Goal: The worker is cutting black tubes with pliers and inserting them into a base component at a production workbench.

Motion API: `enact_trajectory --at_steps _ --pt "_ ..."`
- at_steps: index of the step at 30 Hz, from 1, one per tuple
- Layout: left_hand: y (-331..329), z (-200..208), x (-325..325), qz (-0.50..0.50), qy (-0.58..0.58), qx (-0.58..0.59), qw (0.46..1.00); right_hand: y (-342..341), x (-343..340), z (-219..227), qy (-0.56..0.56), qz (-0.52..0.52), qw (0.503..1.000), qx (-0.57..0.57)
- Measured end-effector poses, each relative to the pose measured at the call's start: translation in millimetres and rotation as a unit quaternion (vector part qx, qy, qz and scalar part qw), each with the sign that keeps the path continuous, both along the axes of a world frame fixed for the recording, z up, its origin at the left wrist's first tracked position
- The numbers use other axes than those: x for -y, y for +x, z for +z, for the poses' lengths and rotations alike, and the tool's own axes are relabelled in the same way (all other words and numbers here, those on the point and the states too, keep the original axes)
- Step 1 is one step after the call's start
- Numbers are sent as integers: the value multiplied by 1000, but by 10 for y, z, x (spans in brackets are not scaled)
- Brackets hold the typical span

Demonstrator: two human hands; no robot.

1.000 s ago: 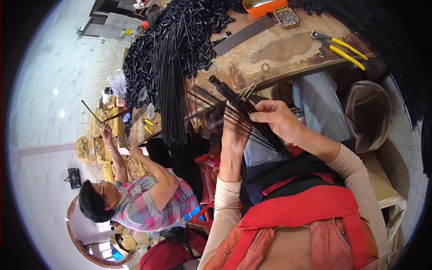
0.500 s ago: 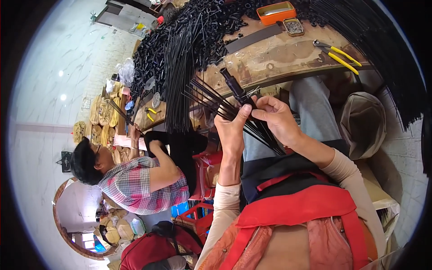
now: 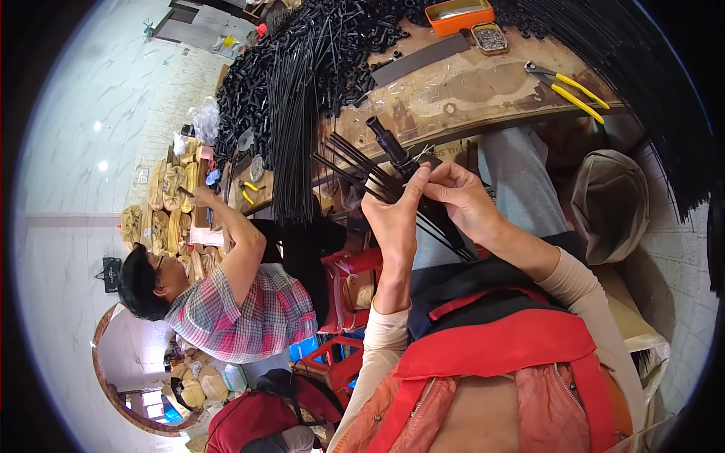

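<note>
A bundle of thin black rods (image 3: 349, 160) runs slantwise through my left hand (image 3: 393, 219), whose fingers are wrapped round it. Rising from the same grip is a black stepped plastic tube (image 3: 389, 143), tilted to the upper left. Fine pale wire ends (image 3: 427, 151) stick out beside the tube's lower end. There my right hand (image 3: 468, 204) pinches with thumb and forefinger, right against my left thumb. What lies between those fingertips is too small to make out. The lower ends of the rods show below my hands, above my lap.
Black plastic fittings (image 3: 355, 45) heap on the wooden bench (image 3: 445, 98), with long black rods (image 3: 294, 151) hanging over its edge. Yellow-handled pliers (image 3: 570, 89), a tin of small metal parts (image 3: 489, 38) and an orange box (image 3: 458, 15) lie there. A co-worker (image 3: 242, 302) sits at left.
My left thumb has slid up to meet my right fingertips at the tube's lower end. At left, the co-worker's arm has stretched toward the wrapped bundles.
</note>
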State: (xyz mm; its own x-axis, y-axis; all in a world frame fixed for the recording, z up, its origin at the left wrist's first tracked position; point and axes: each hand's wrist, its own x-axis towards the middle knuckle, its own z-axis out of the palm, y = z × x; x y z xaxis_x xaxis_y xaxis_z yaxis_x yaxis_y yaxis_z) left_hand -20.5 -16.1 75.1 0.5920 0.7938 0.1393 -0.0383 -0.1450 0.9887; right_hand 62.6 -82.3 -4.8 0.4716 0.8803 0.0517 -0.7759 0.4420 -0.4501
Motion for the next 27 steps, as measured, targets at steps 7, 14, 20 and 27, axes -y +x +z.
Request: enact_trajectory --at_steps 7,14,20,27 --pt "11 -5 -3 -25 -25 38 999 95 0 -20 9 48 998 -42" --pt "13 -11 72 11 50 -14 999 0 45 21 -7 4 1000 12" --pt "-1 -74 -76 -13 -64 29 997 -64 41 57 -11 -47 997 51" --pt "22 0 -11 -39 -89 53 994 -2 44 -24 18 -6 1000 20"
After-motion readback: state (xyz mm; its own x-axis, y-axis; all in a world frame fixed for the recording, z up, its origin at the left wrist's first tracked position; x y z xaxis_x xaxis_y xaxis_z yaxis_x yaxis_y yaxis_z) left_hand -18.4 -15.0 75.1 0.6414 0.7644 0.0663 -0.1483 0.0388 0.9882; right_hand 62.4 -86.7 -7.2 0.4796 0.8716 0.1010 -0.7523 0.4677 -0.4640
